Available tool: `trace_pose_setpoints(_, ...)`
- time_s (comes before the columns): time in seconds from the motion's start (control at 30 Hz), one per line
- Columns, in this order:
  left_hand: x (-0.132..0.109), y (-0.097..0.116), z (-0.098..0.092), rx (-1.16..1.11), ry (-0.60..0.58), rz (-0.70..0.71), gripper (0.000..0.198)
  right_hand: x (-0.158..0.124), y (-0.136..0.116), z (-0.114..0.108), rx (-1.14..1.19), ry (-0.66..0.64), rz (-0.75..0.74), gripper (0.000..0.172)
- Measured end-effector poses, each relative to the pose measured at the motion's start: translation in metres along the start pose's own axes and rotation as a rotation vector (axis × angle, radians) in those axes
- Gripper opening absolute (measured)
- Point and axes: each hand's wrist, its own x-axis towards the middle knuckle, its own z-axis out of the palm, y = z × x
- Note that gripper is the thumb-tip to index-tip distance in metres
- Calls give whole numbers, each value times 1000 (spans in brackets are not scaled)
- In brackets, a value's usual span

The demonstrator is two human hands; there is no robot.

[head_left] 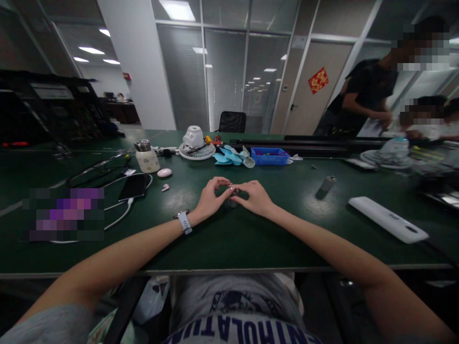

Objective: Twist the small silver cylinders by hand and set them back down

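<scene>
Both hands meet over a small grey metal cylinder (233, 202) that stands on the green table in front of me. My left hand (213, 197), with a watch on its wrist, has thumb and fingertips pinched at the top of the cylinder. From the other side, the thumb and forefinger of my right hand (257, 197) curve round that same top end. Fingers cover part of the cylinder's top, and its exact kind is unclear. A similar grey cylinder (327, 183) stands further right on the table.
Beyond my hands are a white fan housing with grille (196, 149), blue fan blades (232, 155) and a blue tray (269, 149). To the left lie a bottle (147, 160), a pink case (164, 172) and a phone (134, 187). A white power strip (387, 219) lies right.
</scene>
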Motion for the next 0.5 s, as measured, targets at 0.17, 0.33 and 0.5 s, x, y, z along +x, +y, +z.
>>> trace_pose_setpoints(0.17,0,7,1,-91,-5,-23,38,-5,-6,5,45,6,14,35)
trace_pose_setpoints(0.33,1,7,4,-219,-28,-110,41,-8,-6,10,125,44,94,60)
trace_pose_setpoints(0.5,9,7,3,-237,40,-104,40,-8,-7,12,128,28,121,67)
